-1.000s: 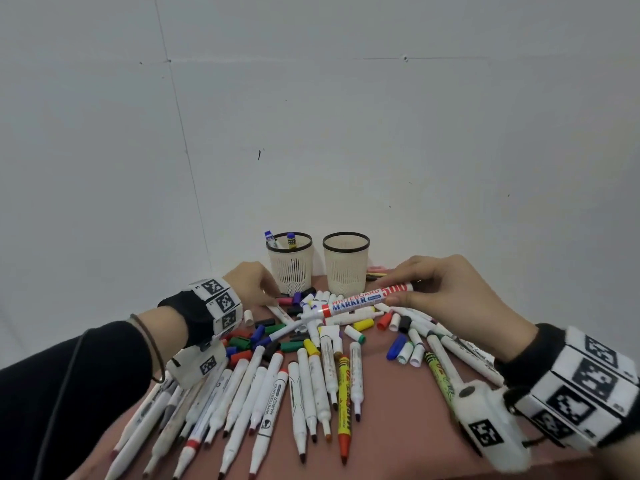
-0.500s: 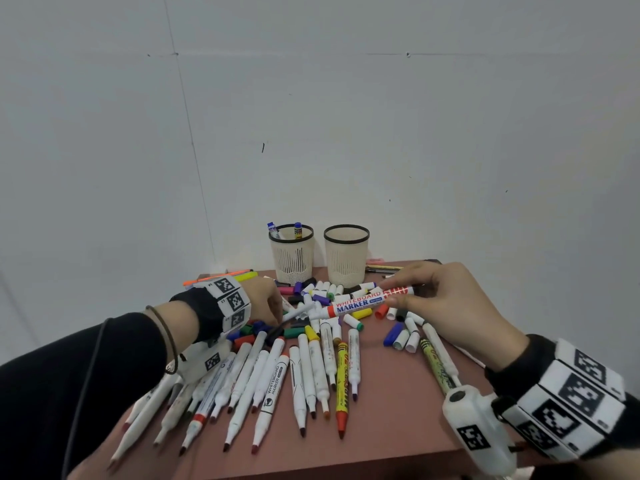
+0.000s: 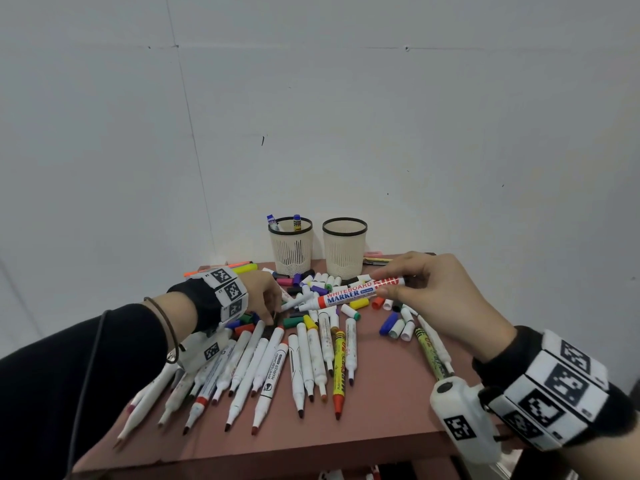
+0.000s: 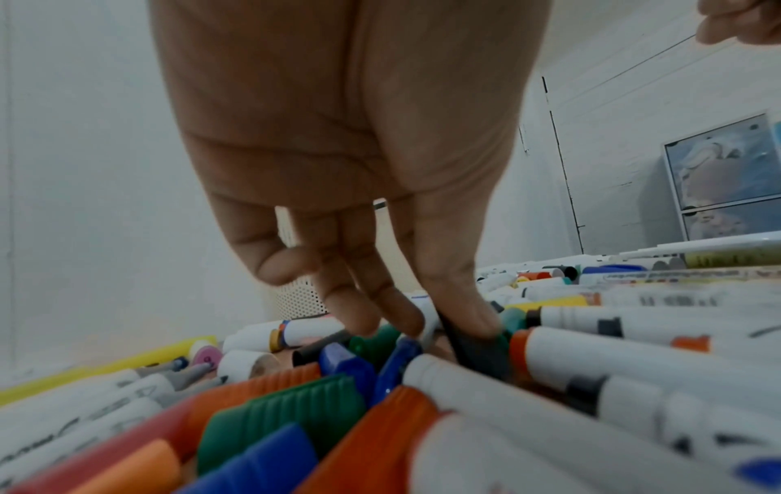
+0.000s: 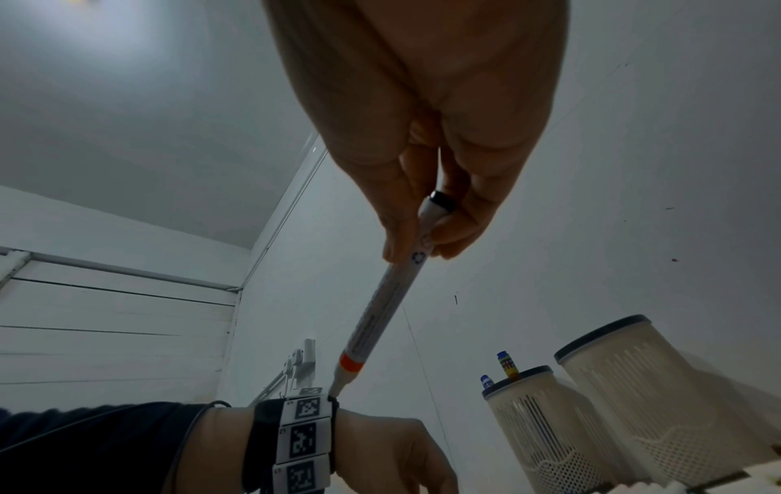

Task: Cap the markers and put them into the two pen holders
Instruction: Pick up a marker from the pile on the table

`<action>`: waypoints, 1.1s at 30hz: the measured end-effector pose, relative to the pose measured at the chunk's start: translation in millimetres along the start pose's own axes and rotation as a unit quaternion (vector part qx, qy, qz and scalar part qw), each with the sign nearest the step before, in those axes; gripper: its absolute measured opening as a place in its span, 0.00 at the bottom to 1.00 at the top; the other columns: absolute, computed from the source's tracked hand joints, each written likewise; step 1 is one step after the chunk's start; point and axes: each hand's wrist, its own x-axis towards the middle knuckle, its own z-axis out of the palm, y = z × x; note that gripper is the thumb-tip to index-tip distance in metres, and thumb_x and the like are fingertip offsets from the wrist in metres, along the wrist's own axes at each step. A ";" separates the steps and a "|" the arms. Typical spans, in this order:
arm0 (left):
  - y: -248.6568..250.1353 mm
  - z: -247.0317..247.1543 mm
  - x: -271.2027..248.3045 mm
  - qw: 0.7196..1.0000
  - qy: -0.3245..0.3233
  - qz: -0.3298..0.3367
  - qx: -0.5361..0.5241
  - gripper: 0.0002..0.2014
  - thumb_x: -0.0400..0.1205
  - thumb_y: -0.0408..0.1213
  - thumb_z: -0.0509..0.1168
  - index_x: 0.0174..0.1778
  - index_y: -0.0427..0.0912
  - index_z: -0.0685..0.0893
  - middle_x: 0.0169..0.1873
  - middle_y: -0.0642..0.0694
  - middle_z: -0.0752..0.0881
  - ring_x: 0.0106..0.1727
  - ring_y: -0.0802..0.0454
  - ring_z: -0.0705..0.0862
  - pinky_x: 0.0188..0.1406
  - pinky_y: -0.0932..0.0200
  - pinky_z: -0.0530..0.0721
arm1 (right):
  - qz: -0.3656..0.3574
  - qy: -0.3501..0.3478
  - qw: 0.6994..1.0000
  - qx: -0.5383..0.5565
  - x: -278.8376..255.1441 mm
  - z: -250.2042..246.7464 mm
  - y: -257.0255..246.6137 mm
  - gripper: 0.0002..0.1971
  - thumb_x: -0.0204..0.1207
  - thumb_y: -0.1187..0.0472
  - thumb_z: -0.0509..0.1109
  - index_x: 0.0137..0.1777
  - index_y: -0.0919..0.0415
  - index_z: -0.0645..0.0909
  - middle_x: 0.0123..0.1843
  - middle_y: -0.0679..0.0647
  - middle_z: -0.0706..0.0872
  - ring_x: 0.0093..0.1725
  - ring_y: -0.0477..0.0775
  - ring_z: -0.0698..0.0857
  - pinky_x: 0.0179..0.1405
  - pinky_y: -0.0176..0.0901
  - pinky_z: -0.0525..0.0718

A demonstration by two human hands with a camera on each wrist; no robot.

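A: Item one, containers?
B: Two cream mesh pen holders are standing at the back of the counter [image 3: 381, 420]. The left pen holder [image 3: 291, 249] is holding two capped markers [image 3: 296, 222], tips of caps showing above its rim. The right pen holder [image 3: 345, 249], just beside it, is showing no contents from here.

A: Item two, the hands?
B: The right hand [image 3: 433, 292] is hovering in front of the right pen holder, pinching the rear end of an uncapped whiteboard marker [image 3: 349, 295] between thumb and fingertips, nib pointing toward the left pen holder's side. The left hand [image 3: 261, 296] is reaching down in front of the left pen holder, fingertips pinching a black cap [image 4: 477, 347] among the loose caps [image 3: 313, 285].

A: Remainder?
B: Uncapped markers [image 3: 304, 362] are lying fanned out nearer than the holders.
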 end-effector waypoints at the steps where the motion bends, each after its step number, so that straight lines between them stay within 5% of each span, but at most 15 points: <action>1: 0.2 0.3 -1.3 1.000 0.019 -0.001 0.001 0.07 0.74 0.38 0.75 0.45 0.45 0.85 0.41 0.54 0.83 0.46 0.56 0.80 0.40 0.70 0.75 | 0.001 0.001 1.000 0.001 -0.5 -0.3 -0.1 0.14 0.68 0.68 0.79 0.39 0.44 0.88 0.43 0.50 0.88 0.31 0.45 0.82 0.32 0.29 0.79; 6: -2.5 5.9 -6.9 0.996 0.093 -0.006 -0.012 0.03 0.77 0.38 0.72 0.44 0.45 0.85 0.40 0.51 0.84 0.46 0.54 0.81 0.48 0.64 0.78 | 0.015 0.012 1.000 -0.004 -4.1 -1.7 1.1 0.14 0.67 0.67 0.79 0.39 0.43 0.88 0.42 0.49 0.89 0.35 0.50 0.86 0.38 0.38 0.85; 11: -2.4 7.9 -11.1 0.993 0.112 -0.016 -0.042 0.06 0.75 0.37 0.74 0.41 0.46 0.82 0.38 0.52 0.85 0.41 0.55 0.82 0.37 0.70 0.77 | 0.014 0.020 1.000 0.011 -9.0 -0.4 1.7 0.12 0.67 0.68 0.79 0.42 0.49 0.89 0.40 0.51 0.89 0.37 0.51 0.87 0.38 0.34 0.84; 17: -3.6 5.8 -16.7 0.992 0.116 -0.023 -0.053 0.08 0.76 0.34 0.72 0.50 0.43 0.87 0.47 0.48 0.89 0.46 0.56 0.84 0.49 0.64 0.83 | 0.010 0.021 1.000 0.013 -13.8 -1.1 2.4 0.13 0.67 0.69 0.79 0.41 0.47 0.88 0.41 0.50 0.90 0.39 0.50 0.88 0.42 0.36 0.85; 22: -20.9 -4.6 -22.4 0.987 0.138 -0.052 -0.066 0.10 0.76 0.28 0.70 0.50 0.43 0.88 0.47 0.49 0.89 0.48 0.56 0.85 0.47 0.66 0.83 | 0.018 0.024 0.999 0.015 -16.5 -5.2 4.0 0.10 0.67 0.68 0.79 0.44 0.52 0.90 0.43 0.52 0.91 0.44 0.53 0.89 0.48 0.45 0.87; 26: -34.1 -4.1 -28.6 0.993 0.081 -0.087 0.005 0.13 0.75 0.31 0.72 0.55 0.43 0.88 0.52 0.48 0.89 0.52 0.55 0.85 0.52 0.66 0.80 | 0.019 0.020 0.999 0.022 -18.1 -1.9 2.5 0.11 0.67 0.68 0.79 0.43 0.49 0.89 0.43 0.53 0.90 0.44 0.53 0.88 0.46 0.41 0.86; 30: -44.5 0.2 -31.7 0.995 0.006 -0.095 0.042 0.18 0.74 0.34 0.74 0.60 0.44 0.85 0.56 0.49 0.88 0.48 0.59 0.80 0.33 0.77 0.73 | 0.020 0.008 1.000 0.005 -20.5 4.8 1.0 0.12 0.68 0.66 0.79 0.42 0.45 0.89 0.41 0.46 0.88 0.37 0.44 0.83 0.37 0.35 0.80; 33: -45.2 1.0 -28.7 0.994 0.023 -0.098 0.040 0.16 0.74 0.34 0.74 0.58 0.46 0.86 0.54 0.50 0.88 0.49 0.57 0.82 0.42 0.70 0.78 | 0.024 0.011 0.999 0.018 -20.7 8.3 2.4 0.14 0.67 0.66 0.79 0.40 0.43 0.88 0.42 0.55 0.89 0.43 0.60 0.85 0.39 0.50 0.87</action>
